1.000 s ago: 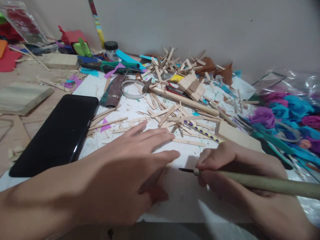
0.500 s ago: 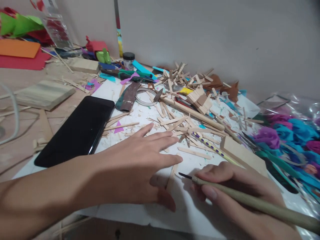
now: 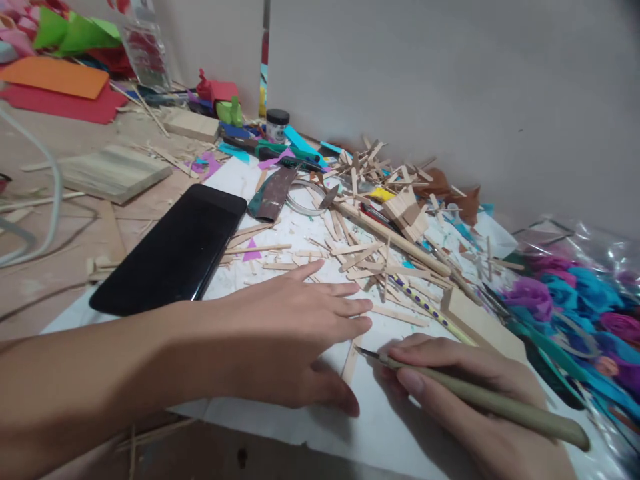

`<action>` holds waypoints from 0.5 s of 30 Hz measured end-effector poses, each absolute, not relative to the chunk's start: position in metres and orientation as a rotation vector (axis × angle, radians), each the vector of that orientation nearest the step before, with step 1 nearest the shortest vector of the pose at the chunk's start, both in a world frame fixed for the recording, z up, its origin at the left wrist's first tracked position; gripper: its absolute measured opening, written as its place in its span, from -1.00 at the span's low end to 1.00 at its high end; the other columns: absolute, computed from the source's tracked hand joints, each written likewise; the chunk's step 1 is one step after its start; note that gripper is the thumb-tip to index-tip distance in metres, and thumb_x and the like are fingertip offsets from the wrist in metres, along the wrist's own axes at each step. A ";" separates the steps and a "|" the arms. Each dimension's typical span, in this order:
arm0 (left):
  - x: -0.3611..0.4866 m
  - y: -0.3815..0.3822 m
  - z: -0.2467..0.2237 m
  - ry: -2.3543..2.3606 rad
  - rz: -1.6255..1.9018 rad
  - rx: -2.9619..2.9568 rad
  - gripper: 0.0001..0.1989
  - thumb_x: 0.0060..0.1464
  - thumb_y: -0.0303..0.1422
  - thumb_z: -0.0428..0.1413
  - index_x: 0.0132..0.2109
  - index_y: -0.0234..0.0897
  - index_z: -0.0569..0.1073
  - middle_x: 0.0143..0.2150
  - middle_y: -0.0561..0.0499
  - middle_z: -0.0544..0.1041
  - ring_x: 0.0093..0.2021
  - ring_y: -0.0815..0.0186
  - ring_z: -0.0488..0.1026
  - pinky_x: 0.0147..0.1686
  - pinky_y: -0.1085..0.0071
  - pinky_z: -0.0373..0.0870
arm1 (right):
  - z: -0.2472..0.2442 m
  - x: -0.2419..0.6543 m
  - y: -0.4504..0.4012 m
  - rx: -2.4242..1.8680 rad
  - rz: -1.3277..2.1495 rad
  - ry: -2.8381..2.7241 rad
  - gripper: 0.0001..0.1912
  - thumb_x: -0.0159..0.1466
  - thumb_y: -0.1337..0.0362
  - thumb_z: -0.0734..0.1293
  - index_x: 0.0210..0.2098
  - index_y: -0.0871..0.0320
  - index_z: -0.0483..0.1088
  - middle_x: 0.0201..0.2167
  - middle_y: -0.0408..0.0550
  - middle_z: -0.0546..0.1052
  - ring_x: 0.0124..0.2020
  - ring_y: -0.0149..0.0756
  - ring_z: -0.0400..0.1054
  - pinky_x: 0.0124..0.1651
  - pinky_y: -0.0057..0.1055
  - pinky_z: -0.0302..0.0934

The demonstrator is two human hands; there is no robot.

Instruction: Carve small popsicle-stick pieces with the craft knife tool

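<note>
My right hand (image 3: pixel 465 393) is closed around the wooden handle of a thin-bladed carving knife (image 3: pixel 480 397). The dark blade's tip meets a flat wooden stick (image 3: pixel 351 360) lying on the white paper (image 3: pixel 280 427); whether it cuts in is too small to tell. Fingers spread, my left hand (image 3: pixel 305 333) reaches over the same stick from the left. Its thumb is beside the stick's near end and its fingertips are by the far end, partly hiding it. A black phone (image 3: pixel 175 250) lies beyond my left forearm.
Loose wooden sticks (image 3: pixel 360 257) and a dowel (image 3: pixel 395 237) lie beyond my hands. A wood block (image 3: pixel 480 323) and green-handled pliers (image 3: pixel 545 360) are at the right, near coloured paper flowers (image 3: pixel 575 293). A tape roll (image 3: pixel 305 198) and wooden board (image 3: pixel 113 173) lie farther left.
The view has shifted, so the tabletop things appear farther right. The knife tip has come onto the stick from just beside it. My left hand stays spread over the stick.
</note>
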State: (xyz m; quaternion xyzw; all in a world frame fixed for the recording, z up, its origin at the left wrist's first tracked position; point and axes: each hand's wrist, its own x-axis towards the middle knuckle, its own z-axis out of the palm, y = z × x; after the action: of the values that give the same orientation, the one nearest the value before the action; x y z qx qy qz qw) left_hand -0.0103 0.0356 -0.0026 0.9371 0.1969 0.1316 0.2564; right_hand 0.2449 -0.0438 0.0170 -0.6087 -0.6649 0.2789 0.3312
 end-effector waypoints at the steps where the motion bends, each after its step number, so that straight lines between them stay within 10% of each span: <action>1: -0.010 0.036 -0.003 0.534 0.367 2.546 -0.28 0.34 0.04 0.26 0.42 -0.33 0.42 0.50 -0.09 0.36 0.59 0.00 0.16 0.59 -0.10 -0.23 | 0.018 0.248 -0.042 -1.568 0.726 -1.796 -0.97 0.20 0.18 0.59 -0.33 -0.10 0.75 -0.31 -0.05 0.79 -0.33 -0.09 0.73 -0.31 -0.43 0.64; 15: -0.009 0.034 -0.004 0.553 0.348 2.588 -0.29 0.36 0.04 0.24 0.43 -0.33 0.40 0.51 -0.10 0.33 0.59 -0.01 0.14 0.58 -0.16 -0.23 | 0.020 0.246 -0.039 -1.556 0.741 -1.788 -0.95 0.19 0.16 0.61 -0.33 -0.18 0.77 -0.31 -0.14 0.80 -0.30 -0.21 0.74 -0.23 -0.65 0.57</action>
State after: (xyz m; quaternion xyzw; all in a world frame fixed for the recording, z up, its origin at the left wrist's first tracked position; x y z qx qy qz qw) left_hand -0.0087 0.0343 -0.0039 0.9427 0.2013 0.1267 0.2342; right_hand 0.2459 -0.0393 0.0202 -0.5931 -0.6812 0.2824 0.3232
